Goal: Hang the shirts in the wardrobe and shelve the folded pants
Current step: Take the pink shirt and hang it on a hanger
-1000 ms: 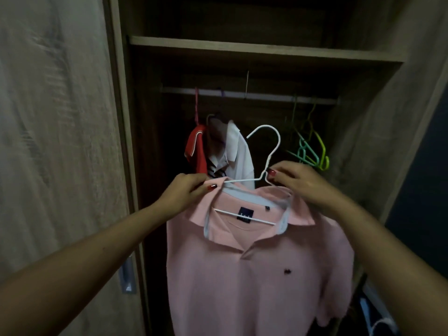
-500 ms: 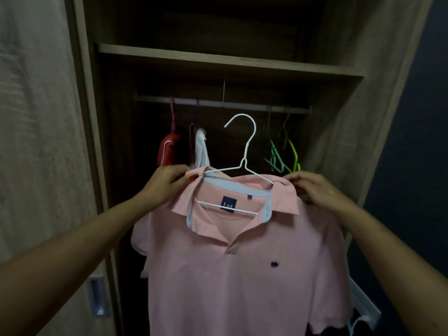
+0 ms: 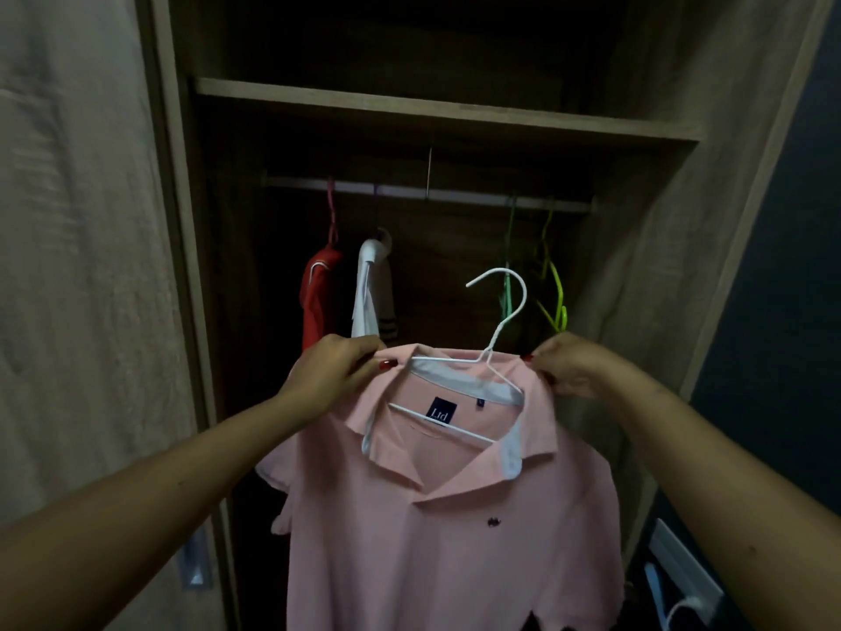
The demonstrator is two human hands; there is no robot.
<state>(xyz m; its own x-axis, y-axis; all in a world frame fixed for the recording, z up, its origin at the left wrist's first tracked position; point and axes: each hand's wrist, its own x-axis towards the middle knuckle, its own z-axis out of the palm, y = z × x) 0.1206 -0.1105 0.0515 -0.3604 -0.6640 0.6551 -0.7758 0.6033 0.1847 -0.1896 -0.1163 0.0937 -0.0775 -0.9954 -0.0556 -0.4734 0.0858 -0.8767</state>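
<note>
Pink knit cotton, soft and limp, makes up the polo shirt (image 3: 446, 516), which drapes from a thin white hanger (image 3: 489, 357) in front of the open wardrobe (image 3: 455, 111), below the level of the rail (image 3: 455, 193) and roughly under its middle. The fabric looks light and will fold or slide wherever it is not supported, so the shirt itself is a poor handle; the stiff wire of the hanger carries the load, and the neck just under the hook seems the best place to hold for the lift. At present the left hand (image 3: 334, 380) pinches the collar and shoulder on its side, fingers closed on cloth and probably on the hanger arm beneath, though that cannot be seen. The right hand (image 3: 571, 368) grips the opposite shoulder in the same closed way. The hook stands free and upright between them, its opening turned toward the left end of the rail. Near that left end hang a red shirt (image 3: 318, 298) and a white shirt (image 3: 371, 293); near the right end hang empty green hangers (image 3: 553, 289). The bare stretch between looks wide enough. A shelf (image 3: 432, 107) runs above the rail, and no folded pants are visible.
</note>
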